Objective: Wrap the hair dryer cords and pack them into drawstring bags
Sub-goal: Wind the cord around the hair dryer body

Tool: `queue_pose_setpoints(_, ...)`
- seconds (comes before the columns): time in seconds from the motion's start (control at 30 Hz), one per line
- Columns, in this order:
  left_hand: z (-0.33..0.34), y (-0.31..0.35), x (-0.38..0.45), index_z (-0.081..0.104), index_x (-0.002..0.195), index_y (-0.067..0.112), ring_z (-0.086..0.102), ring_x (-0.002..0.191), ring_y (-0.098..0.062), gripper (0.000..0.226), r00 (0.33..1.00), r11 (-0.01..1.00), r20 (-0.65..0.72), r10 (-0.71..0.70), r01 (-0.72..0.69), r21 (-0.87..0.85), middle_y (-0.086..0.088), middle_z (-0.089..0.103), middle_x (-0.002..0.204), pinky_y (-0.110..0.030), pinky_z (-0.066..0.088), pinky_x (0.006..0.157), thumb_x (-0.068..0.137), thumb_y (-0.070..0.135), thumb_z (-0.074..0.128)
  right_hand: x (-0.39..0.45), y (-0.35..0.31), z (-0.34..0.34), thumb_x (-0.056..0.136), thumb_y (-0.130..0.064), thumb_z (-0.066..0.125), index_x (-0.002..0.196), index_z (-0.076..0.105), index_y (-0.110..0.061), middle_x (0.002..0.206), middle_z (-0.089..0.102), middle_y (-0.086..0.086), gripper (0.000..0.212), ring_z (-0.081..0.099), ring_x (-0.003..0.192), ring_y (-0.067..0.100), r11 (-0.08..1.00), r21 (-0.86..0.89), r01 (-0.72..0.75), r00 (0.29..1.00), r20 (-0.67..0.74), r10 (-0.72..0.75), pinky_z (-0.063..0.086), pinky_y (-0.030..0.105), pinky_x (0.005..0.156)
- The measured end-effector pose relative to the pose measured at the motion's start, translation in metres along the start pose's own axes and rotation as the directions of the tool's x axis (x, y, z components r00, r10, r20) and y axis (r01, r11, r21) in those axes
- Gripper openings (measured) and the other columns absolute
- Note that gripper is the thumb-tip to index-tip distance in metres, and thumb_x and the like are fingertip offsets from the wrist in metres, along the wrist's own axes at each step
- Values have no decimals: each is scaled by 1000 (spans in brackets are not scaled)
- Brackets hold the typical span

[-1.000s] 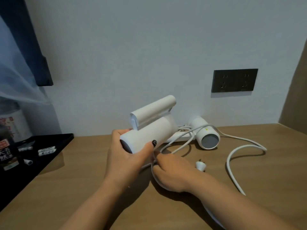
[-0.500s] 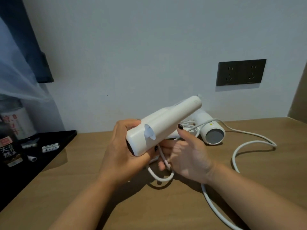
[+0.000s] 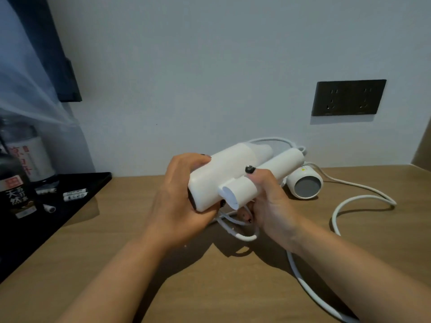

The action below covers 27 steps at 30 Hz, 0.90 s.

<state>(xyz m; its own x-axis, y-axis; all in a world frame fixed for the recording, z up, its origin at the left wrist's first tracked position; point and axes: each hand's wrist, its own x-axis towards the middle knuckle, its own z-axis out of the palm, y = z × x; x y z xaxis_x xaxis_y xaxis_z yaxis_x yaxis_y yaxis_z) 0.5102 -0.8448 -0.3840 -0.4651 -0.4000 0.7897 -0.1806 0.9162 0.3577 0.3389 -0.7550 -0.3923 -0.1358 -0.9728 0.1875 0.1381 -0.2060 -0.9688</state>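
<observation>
I hold a white hair dryer above the wooden table, its handle folded alongside the barrel. My left hand grips the barrel's near end. My right hand wraps around the folded handle, thumb on top. Its white cord loops out below between my hands and trails off to the lower right. A second white hair dryer lies on the table behind, near the wall, its cord curving across the right side. No drawstring bag is in view.
A black tray at the left holds bottles, small sachets and a small white piece. A dark double wall socket sits on the wall at the right. A dark panel and sheer curtain hang at the upper left.
The dryer has been turned in my hands, so the folded handle now lies on the right of the barrel. My right hand moved from the cord below up onto the handle.
</observation>
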Motion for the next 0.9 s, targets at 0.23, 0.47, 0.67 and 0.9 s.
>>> queue_pose_setpoints(0.23,10,13,-6,43,123,37,58,94,6,79,882,776,238,-407,472,-418,19,53,111,-21,56,68,61,24,91,4,-5,-9,51,-53,61,82,62,-15,68,62,-1,49,57,64,13,990,-106,95,974,-194,-114,41,32,63)
queue_pose_setpoints(0.47,1,8,-3,61,120,19,66,108,-26,71,753,557,564,-338,644,-525,-8,68,116,-44,57,87,53,35,80,1,-12,-16,47,-49,71,105,57,-6,97,56,19,74,56,92,37,984,-143,108,984,-124,-126,43,52,82)
queue_pose_setpoints(0.67,8,19,-4,65,102,31,67,84,-4,56,862,733,287,-418,507,-453,13,70,95,-22,56,65,48,32,81,1,-19,-19,53,-57,73,90,61,-18,72,70,-5,55,67,74,15,933,-344,102,974,-157,-164,55,32,65)
queue_pose_setpoints(0.9,11,26,-3,53,106,48,59,90,7,62,899,873,50,-434,434,-222,25,62,98,-24,54,67,50,43,80,3,-27,-15,62,-58,57,69,64,-11,59,61,2,48,52,57,15,869,-477,130,955,-176,-239,42,22,55)
